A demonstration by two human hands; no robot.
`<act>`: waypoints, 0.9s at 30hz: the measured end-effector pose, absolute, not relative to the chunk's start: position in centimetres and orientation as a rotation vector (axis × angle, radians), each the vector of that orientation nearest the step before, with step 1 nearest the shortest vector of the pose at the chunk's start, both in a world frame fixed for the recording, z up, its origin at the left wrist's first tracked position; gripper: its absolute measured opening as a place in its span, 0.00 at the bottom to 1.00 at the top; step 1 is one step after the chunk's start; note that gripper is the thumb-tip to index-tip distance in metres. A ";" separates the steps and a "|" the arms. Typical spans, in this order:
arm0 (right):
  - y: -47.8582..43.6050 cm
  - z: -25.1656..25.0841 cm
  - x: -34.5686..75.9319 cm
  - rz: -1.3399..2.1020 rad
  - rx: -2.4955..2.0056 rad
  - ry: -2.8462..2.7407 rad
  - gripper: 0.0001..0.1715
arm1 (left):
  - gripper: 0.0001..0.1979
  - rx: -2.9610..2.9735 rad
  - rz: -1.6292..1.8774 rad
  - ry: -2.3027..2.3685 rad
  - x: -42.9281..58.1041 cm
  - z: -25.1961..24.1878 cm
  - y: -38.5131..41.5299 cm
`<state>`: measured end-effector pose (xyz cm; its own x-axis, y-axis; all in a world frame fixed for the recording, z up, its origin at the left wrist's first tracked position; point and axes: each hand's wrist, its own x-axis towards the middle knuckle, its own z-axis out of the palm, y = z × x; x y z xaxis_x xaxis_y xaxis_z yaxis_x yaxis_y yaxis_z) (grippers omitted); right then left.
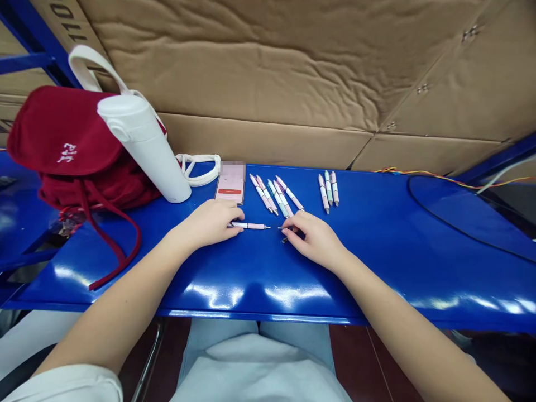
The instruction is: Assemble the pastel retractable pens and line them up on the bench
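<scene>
My left hand [207, 224] rests on the blue table, its fingertips gripping the rear end of a pink-and-white pen [250, 225] that lies level, tip to the right. My right hand [312, 239] faces it, with its fingers pinching a thin metal pen part [281, 228]. A small dark piece [285, 240] shows under those fingers, too small to identify. Several pastel pens [272, 195] lie angled just beyond the hands, and a smaller group of pens [329, 188] lies further right.
A smartphone [230, 183] with a partly blurred pink screen lies beyond my left hand. Left of it stand a white bottle [144, 148] and a dark red bag [71, 145]. Coloured wires [435, 178] run along the far right table edge, before a cardboard wall [251, 84].
</scene>
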<state>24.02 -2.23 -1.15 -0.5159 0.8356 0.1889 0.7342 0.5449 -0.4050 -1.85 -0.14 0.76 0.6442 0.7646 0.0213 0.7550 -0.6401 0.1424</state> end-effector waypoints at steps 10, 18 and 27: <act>-2.0 -1.3 24.2 0.389 -1.313 -2.368 0.07 | 0.11 2.742 0.191 1.188 -0.9 0.9 -0.8; -2.1 -1.2 24.0 0.404 -1.295 -2.356 0.07 | 0.11 2.766 0.219 1.174 -1.0 0.9 -0.9; -2.0 -1.2 23.9 0.440 -1.286 -2.349 0.07 | 0.11 2.775 0.229 1.162 -1.0 1.0 -1.0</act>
<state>23.88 -2.01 -1.24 -0.4811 0.8505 0.2124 0.7160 0.5210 -0.4646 -0.95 -1.04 0.99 0.6932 0.7149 0.0914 0.6961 -0.6970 0.1723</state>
